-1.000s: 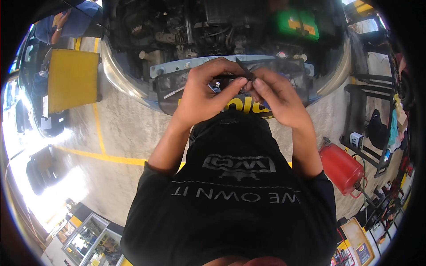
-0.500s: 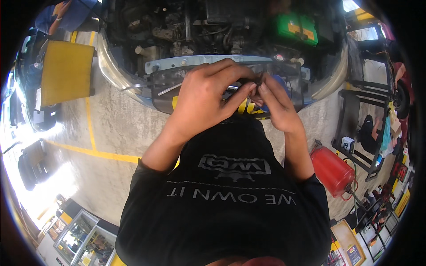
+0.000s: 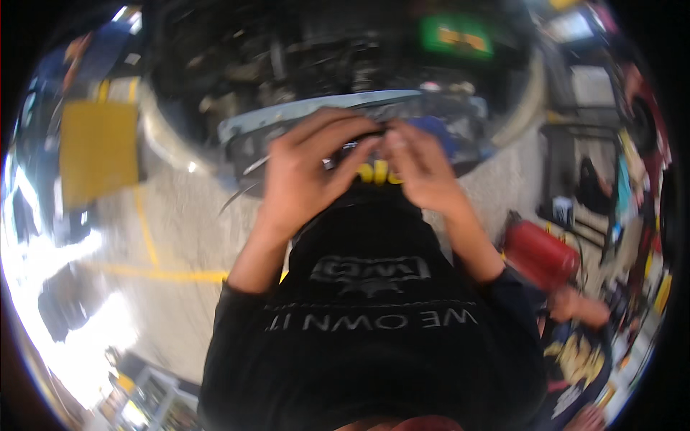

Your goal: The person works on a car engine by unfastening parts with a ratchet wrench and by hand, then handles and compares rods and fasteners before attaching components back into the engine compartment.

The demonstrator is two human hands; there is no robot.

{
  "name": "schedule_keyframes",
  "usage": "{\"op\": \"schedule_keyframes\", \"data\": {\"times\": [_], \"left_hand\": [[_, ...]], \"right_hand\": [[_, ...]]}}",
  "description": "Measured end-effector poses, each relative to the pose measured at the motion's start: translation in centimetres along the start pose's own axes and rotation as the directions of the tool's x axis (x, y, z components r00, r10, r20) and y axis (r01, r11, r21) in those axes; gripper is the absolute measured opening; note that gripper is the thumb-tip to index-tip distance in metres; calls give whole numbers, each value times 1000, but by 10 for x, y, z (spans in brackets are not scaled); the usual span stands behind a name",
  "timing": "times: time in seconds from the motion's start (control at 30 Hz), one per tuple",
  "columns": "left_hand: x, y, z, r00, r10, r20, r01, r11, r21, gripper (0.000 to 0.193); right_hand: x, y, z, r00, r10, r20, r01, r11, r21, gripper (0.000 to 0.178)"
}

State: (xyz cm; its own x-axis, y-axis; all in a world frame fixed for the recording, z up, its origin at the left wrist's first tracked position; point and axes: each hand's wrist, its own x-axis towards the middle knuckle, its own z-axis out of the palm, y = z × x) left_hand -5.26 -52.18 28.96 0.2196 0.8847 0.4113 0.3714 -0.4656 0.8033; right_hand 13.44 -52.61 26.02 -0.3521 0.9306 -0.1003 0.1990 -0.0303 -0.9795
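My left hand (image 3: 305, 158) is curled at the car's front edge, a shiny metal piece (image 3: 338, 152) showing between its thumb and palm. My right hand (image 3: 428, 169) meets it with fingertips pinched together. Something small and dark sits where the fingertips come together; blur and the fingers hide its kind. Just beyond them runs the light blue front crossmember (image 3: 309, 109) of the open engine bay (image 3: 287, 54). A thin metal rod (image 3: 255, 165) lies left of my left hand. Something blue (image 3: 435, 133) is behind my right hand.
A green-topped battery (image 3: 456, 37) sits in the engine bay. To the left stands a yellow panel (image 3: 99, 151). On the right are a red tank (image 3: 540, 255) and a black metal frame (image 3: 582, 129). Another person's arm (image 3: 583, 309) shows at the lower right.
The view has shifted and blurred. My hands remain together at the car's front, fingertips still touching. Another person has come into view at the lower right beside the red tank.
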Motion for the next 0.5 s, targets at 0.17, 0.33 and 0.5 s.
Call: {"op": "schedule_keyframes", "data": {"times": [0.17, 0.33, 0.5], "left_hand": [[-4, -16, 1, 998, -59, 38, 54, 989, 137, 16], [-18, -27, -6, 985, -37, 170, 19, 994, 109, 12], [-24, -31, -2, 983, -39, 178, 26, 997, 72, 12]], "right_hand": [[15, 16, 6, 990, -115, 76, 114, 993, 19, 32], [2, 18, 15, 984, -169, 54, 168, 986, 21, 37], [-6, 27, 22, 984, -176, 40, 174, 984, 37, 37]]}}
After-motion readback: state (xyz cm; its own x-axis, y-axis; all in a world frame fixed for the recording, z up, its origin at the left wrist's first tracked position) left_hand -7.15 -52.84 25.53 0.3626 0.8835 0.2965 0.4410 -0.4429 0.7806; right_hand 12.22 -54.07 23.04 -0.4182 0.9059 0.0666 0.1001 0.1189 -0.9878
